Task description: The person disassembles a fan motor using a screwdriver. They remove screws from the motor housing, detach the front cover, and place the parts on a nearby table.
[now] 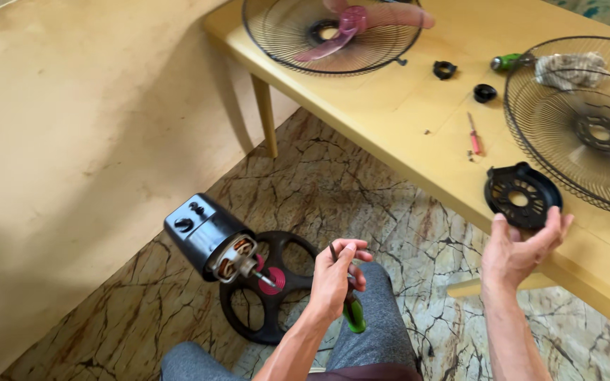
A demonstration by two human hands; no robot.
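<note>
2 bare hands work over a marbled floor beside a low yellow table (390, 134). Left hand (333, 279) is near the middle, fingers pinched together around a green-handled screwdriver (352, 314) whose handle points down toward the person's grey trouser knee. Right hand (520, 250) is raised at the table's near edge, fingers spread apart and curled under a black round motor cover (522, 195), which rests partly on the table lip and partly against the fingertips. Left of the hands, a black fan motor housing (202, 236) tilts on its round base (270, 289) on the floor, copper windings and bare shaft pointing toward the left hand. On the table, far left, 1 wire fan guard (287, 42) holds a pink fan blade (340, 35); a second wire guard (580, 127) overhangs the right side with a rag on it. Between them lie 2 small black rings (445, 68), a small red screwdriver (474, 134) and tiny screws. Risk, as a judgement: the cover sits right at the edge and could slip off if the loose grip shifts; the screwdriver tip is close to the exposed windings and could scratch them. Open floor lies left of the motor toward the wall; the table blocks movement on the right.
</note>
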